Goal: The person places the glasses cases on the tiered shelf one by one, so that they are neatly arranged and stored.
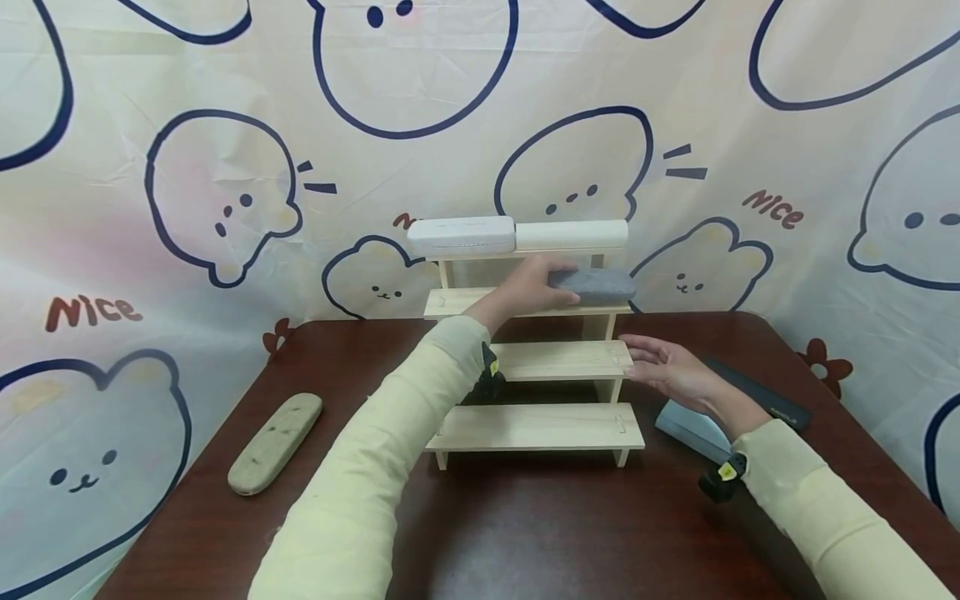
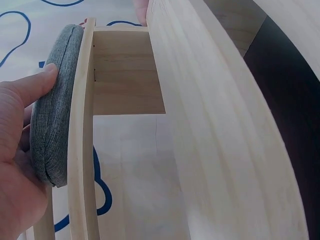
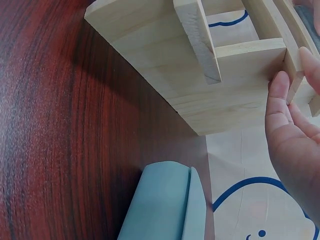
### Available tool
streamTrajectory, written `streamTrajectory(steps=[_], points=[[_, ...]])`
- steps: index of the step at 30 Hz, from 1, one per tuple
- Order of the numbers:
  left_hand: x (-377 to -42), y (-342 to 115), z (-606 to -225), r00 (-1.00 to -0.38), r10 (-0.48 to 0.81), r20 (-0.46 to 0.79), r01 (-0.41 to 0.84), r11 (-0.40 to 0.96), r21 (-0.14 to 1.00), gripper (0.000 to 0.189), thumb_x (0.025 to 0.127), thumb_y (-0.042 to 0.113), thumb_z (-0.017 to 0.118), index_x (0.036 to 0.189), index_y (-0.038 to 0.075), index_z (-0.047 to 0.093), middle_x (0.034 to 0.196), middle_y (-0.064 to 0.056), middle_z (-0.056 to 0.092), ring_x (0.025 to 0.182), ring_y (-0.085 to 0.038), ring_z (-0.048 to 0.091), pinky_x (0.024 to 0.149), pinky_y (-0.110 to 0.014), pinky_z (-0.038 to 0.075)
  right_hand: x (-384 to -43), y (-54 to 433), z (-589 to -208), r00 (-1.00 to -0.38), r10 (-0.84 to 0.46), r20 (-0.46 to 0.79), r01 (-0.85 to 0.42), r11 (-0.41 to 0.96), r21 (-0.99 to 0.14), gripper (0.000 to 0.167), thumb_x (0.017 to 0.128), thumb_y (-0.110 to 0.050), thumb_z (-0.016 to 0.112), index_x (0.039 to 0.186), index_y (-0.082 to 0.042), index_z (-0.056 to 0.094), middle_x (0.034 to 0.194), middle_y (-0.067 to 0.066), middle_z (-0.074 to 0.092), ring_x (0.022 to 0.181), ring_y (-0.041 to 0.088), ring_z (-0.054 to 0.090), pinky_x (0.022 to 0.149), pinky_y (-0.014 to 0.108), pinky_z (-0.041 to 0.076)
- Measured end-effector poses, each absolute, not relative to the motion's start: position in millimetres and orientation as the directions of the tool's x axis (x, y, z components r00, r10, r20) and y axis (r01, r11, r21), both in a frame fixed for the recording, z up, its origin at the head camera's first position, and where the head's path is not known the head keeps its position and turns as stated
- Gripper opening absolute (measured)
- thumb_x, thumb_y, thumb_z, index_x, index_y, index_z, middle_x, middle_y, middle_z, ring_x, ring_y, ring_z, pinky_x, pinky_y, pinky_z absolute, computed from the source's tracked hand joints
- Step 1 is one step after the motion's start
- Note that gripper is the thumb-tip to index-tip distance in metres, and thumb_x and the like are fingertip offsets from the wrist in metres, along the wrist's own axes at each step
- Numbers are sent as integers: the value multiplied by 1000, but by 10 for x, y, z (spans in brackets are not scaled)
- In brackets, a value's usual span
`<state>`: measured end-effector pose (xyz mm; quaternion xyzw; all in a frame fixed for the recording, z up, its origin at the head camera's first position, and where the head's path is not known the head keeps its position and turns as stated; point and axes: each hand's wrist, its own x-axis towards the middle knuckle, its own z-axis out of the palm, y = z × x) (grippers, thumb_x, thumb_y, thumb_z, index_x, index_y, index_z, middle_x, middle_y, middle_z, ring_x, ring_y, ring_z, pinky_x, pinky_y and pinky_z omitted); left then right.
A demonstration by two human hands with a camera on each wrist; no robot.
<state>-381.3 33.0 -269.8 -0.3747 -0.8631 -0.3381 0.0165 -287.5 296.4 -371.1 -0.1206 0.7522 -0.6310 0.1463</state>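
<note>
A four-tier wooden display shelf [image 1: 558, 427] stands on the table. My left hand [image 1: 528, 287] grips a grey fabric glasses case [image 1: 600, 286] at the right part of the second tier from the top. In the left wrist view, the thumb lies along the grey case [image 2: 56, 110], which is right beside the board's edge. At the shelf's right side, my right hand [image 1: 675, 373] pinches the end of a lower board between thumb and fingers, as the right wrist view shows. On the top tier lie a white glasses case [image 1: 461, 236] and a cream case [image 1: 572, 235].
To the left lies a pale, spotted glasses case [image 1: 275, 443]. A light blue case [image 1: 693, 429] and a dark flat case [image 1: 757, 393] lie at the right, partly behind my right forearm. A printed curtain [image 1: 420, 83] hangs behind the brown table [image 1: 525, 533].
</note>
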Motion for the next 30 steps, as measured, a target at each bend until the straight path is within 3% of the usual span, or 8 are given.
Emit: streamTrajectory(steps=[4,20,30], points=[[-3819,328,-2698,-731,623,278,640,485,597,55,84,21,78,134,9,59,132,-5,58,113,-14,52,99,-27,38,-2883,2968,-3714,-928,-367,-66,0,175,-985,78,93,-18,67,153,-1,20,148,24,35,121,18,52,98,29,43],[-3837,284,-2711,-744,604,287,614,447,650,60,78,24,83,132,10,61,134,-2,58,120,-14,49,103,-26,34,-2886,2947,-3709,-930,-362,-64,-1,179,-984,78,92,-17,68,152,-1,21,147,24,37,119,17,53,95,26,45],[-3792,211,-2695,-732,605,315,626,413,662,58,80,29,81,132,13,61,136,1,56,128,-12,45,107,-27,32,-2879,2954,-3721,-929,-366,-60,-9,184,-983,76,93,-16,66,153,-1,21,148,24,35,122,20,50,95,25,44]])
